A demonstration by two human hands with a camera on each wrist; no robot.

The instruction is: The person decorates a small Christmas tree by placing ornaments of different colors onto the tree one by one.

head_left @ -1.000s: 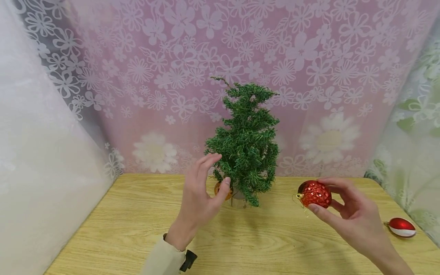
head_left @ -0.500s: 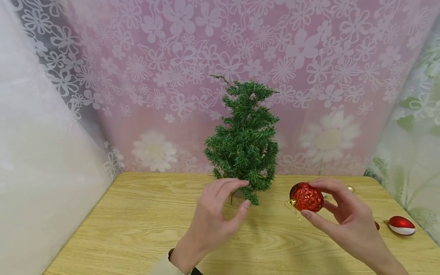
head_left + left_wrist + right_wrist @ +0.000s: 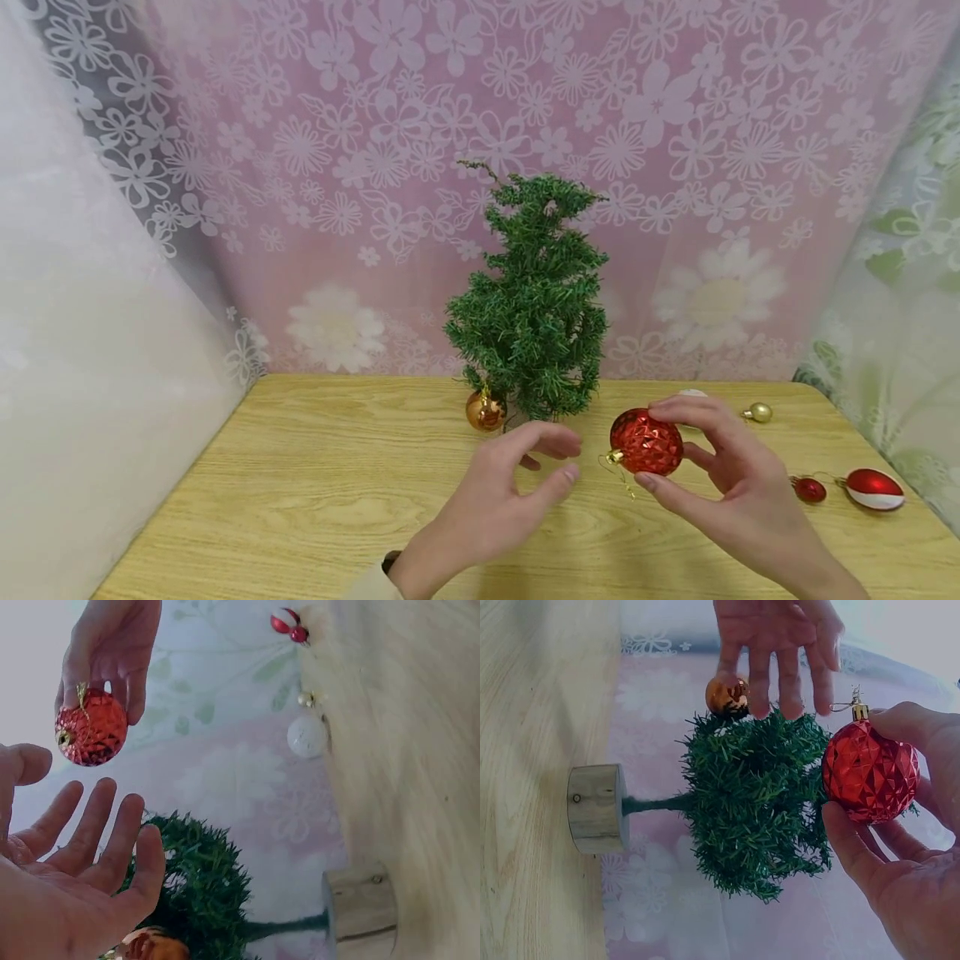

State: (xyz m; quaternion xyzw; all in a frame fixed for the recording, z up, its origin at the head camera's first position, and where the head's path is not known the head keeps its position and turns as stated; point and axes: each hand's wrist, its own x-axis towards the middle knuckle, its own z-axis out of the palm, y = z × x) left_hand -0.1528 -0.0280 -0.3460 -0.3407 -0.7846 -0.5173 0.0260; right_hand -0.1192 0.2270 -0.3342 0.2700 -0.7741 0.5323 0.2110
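Observation:
A faceted red Christmas ball [image 3: 648, 443] with a gold cap and thread loop is held between the thumb and fingers of my right hand [image 3: 738, 483], above the table. To its left, my left hand [image 3: 501, 500] has its fingers loosely spread and holds nothing; a small gap parts it from the ball. Behind both hands stands a small green artificial Christmas tree [image 3: 532, 308], on a round wooden base [image 3: 598, 808] in the right wrist view. An orange-gold ball [image 3: 486, 410] hangs from the tree's lower left branches.
On the right of the wooden table [image 3: 300, 483] lie a red-and-white ornament [image 3: 874, 489], a small red ball [image 3: 810, 490] and a small gold ball [image 3: 761, 412]. A white ball [image 3: 307, 736] shows in the left wrist view. A flowered curtain [image 3: 390, 208] hangs behind.
My left hand has moved right and down, away from the tree's lower left, uncovering the orange-gold ball. My right hand has carried the red ball slightly left and down toward it.

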